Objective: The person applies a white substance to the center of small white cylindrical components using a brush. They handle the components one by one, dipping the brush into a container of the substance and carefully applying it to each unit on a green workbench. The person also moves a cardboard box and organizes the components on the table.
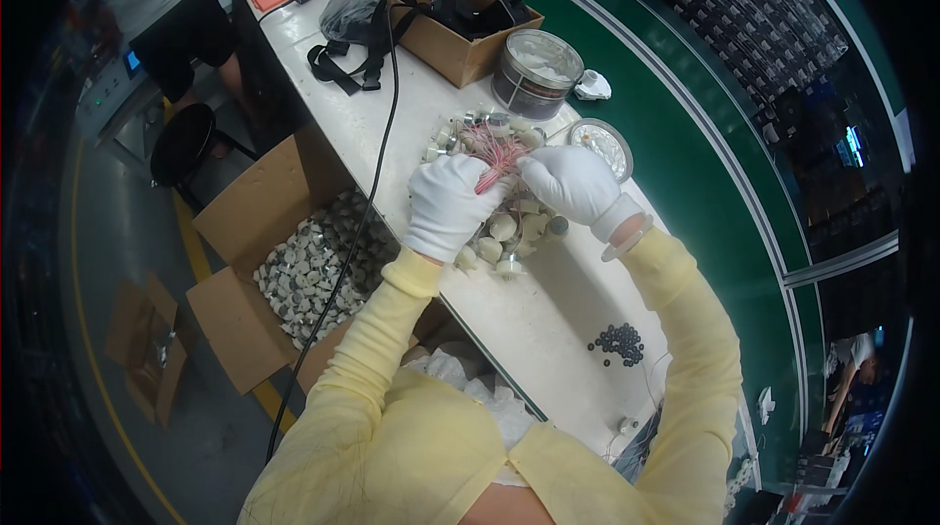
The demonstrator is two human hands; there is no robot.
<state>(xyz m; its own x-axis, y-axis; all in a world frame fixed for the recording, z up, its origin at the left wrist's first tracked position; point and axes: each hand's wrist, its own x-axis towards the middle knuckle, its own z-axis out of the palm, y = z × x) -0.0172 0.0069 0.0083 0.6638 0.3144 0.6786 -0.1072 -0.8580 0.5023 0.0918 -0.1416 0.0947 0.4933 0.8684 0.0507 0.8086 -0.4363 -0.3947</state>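
Left hand (446,204): gloved, fingers closed on a bundle of pink wires. Right hand (570,184): gloved, fingers curled together at the bundle's right side; whether they pinch a strand, cannot tell.
Pink wires (497,147): one gathered bunch between the hands, above the table (524,344); separating appears unfinished.
Whitish round parts (503,227): heaped beneath and around the hands, seemingly left to handle.
Black rings (619,341): loose cluster, well apart, apparently unused.
Carton (223,329): beside the table, filled with similar pieces; finished or waiting, unclear.
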